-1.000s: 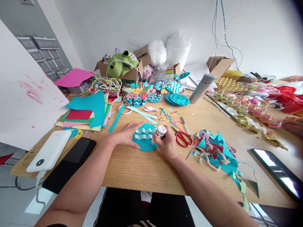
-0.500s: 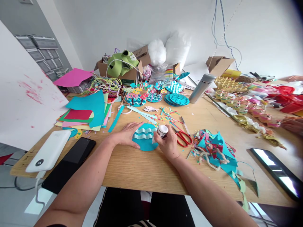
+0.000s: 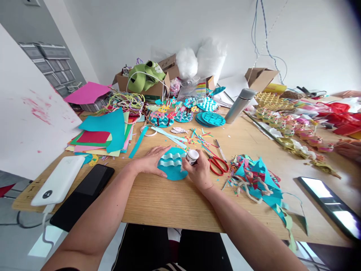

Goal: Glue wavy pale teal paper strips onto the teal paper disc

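Observation:
A round blue paper disc lies flat on the table, with wavy pale-blue paper strips standing in rows across its upper half. My left hand rests at the disc's left edge, thumb and fingers spread around it. In my right hand is a small white glue bottle, tilted with its base up and its tip low over the disc's right side. Whether the tip touches the paper is hidden by my fingers. Red-handled scissors lie just right of that hand.
Paper scraps are heaped at the right, before a phone. Coloured sheets, a power bank and a black phone lie left. Behind stand finished blue discs and a steel flask. Another person's hand shows far right.
My right hand and the glue bottle have shifted very slightly to the left over the disc. My left hand and the disc stay in place.

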`<state>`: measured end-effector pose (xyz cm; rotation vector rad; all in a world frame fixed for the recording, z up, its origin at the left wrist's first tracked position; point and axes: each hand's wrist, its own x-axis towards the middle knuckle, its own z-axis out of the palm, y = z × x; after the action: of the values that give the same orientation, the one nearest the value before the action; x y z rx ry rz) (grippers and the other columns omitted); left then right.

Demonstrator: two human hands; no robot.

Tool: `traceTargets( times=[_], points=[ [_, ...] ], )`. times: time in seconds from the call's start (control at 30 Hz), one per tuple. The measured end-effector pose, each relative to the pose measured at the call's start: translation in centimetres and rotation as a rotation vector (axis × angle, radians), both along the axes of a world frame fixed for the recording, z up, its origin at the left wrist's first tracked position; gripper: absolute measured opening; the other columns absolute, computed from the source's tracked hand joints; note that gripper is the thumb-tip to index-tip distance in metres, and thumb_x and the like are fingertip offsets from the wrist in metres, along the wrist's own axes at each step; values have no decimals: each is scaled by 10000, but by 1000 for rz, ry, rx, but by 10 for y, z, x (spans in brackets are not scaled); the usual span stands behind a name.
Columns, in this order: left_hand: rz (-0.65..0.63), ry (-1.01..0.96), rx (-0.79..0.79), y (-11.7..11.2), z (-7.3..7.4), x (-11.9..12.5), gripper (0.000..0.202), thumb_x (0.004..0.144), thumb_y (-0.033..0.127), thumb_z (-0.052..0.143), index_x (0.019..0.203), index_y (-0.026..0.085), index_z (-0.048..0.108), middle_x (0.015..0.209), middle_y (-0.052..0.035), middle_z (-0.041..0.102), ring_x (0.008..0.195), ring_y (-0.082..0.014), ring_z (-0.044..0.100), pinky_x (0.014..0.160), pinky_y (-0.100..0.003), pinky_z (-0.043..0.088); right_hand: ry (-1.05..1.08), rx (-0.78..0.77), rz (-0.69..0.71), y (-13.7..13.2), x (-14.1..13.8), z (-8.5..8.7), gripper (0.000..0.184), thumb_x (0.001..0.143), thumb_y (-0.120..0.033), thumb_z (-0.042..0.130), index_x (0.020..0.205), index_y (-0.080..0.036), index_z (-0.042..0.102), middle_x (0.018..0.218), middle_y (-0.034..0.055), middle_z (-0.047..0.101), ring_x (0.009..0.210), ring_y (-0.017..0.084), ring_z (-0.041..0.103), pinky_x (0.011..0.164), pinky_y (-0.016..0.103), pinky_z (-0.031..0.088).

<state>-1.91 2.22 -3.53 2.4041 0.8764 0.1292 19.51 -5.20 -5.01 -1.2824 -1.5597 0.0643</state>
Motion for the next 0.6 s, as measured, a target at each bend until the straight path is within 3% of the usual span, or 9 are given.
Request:
traceTargets(
  times=[0.3, 0.6],
  points=[
    [-4, 7, 8, 1, -1, 0, 1197, 605, 675, 707, 1513, 232, 64, 1573, -123, 162, 1440, -344, 96, 1150, -486, 143, 45, -28, -12, 1, -1, 3, 270, 766, -366, 612, 712, -226, 388, 576, -67, 422, 505, 98, 379, 485, 227, 303],
    [7, 25, 18, -1, 0, 0, 1176, 615, 673, 697, 1509, 261, 53, 1579, -113, 152, 1441, -345, 90, 1140, -493, 163, 343, -100, -10, 3, -2, 8, 234, 766, -363, 612, 729, -213, 437, 595, -54, 496, 502, 98, 434, 488, 231, 370]
  ],
)
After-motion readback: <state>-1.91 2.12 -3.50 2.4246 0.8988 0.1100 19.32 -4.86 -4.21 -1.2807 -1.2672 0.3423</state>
